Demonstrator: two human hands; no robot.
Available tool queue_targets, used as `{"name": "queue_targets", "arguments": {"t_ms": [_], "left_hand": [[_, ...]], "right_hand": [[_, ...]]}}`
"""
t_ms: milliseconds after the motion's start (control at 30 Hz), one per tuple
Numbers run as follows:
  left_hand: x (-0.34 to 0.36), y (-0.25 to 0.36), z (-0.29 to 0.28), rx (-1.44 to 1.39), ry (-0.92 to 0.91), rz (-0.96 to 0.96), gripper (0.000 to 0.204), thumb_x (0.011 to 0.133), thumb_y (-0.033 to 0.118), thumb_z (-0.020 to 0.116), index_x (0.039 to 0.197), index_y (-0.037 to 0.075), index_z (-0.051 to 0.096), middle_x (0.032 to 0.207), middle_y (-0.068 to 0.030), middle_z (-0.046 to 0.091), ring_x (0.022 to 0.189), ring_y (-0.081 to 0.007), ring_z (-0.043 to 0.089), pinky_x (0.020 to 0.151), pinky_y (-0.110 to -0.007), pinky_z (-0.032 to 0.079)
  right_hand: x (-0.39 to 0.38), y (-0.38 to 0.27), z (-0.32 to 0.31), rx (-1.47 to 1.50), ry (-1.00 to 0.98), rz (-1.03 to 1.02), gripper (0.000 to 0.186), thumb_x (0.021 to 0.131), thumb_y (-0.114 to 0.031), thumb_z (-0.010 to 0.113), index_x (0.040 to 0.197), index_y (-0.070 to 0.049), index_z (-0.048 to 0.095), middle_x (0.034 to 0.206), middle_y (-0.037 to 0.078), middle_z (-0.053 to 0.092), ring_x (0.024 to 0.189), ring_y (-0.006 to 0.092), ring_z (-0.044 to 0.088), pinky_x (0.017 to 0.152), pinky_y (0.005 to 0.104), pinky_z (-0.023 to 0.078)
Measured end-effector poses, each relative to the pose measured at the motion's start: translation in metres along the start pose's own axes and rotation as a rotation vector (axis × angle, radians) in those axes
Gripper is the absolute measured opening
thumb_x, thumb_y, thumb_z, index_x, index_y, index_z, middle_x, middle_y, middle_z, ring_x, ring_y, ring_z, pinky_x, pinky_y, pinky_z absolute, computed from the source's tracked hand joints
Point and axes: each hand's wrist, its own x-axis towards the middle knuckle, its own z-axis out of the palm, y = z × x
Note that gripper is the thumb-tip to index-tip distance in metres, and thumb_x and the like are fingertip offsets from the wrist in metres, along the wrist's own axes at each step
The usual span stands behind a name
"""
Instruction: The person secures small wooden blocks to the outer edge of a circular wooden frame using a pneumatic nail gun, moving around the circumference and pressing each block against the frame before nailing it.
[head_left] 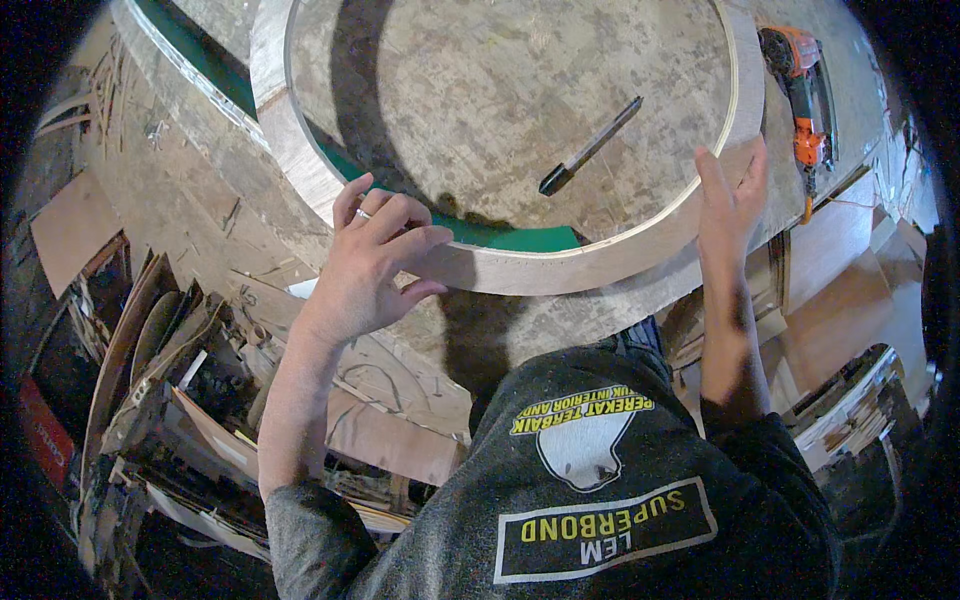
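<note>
**Both hands on near arc of plywood ring**

While the round plywood ring (pixel 560 268) lies flat on the workbench (pixel 180 190), its near arc sits straight ahead of both hands. Left hand (pixel 372 262) curls half-closed over the ring's near-left edge, gripping it. Right hand (pixel 733 200) is flat, fingers straight, pressed to the ring's near-right outer rim. Black marker (pixel 590 147) lies inside the ring; orange nail gun (pixel 803 100) just beyond the ring's right edge.

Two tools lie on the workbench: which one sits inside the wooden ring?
The slim black marker pen lies inside the round plywood ring, on the dusty board. The orange nail gun lies outside the ring, beyond the right hand.
</note>
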Motion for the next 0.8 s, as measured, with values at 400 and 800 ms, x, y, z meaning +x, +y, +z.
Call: {"name": "queue_targets", "arguments": {"t_ms": [400,800], "left_hand": [[0.001,-0.003,0.004,-0.028,0.015,0.001,0.056,0.06,0.024,0.097,0.113,0.017,0.079,0.113,-0.0013,0.064,0.118,-0.0249,0.061,0.125,-0.054,0.028],[-0.006,-0.005,0.004,-0.037,0.061,0.008,0.057,0.06,0.031,0.097,0.113,0.017,0.08,0.111,-0.0015,0.064,0.116,-0.026,0.062,0.125,-0.054,0.028]], "right_hand": [[0.007,-0.003,-0.009,0.064,-0.013,0.0,0.079,0.091,-0.029,0.083,0.152,0.008,0.048,0.136,0.021,0.065,0.124,0.0297,0.062,0.109,0.0408,0.046],[0.156,0.088,-0.106,-0.906,0.127,-0.417,0.035,0.092,-0.038,0.08,0.109,-0.008,0.072,0.108,0.016,0.072,0.105,0.0339,0.067,0.09,0.0477,0.052]]}}
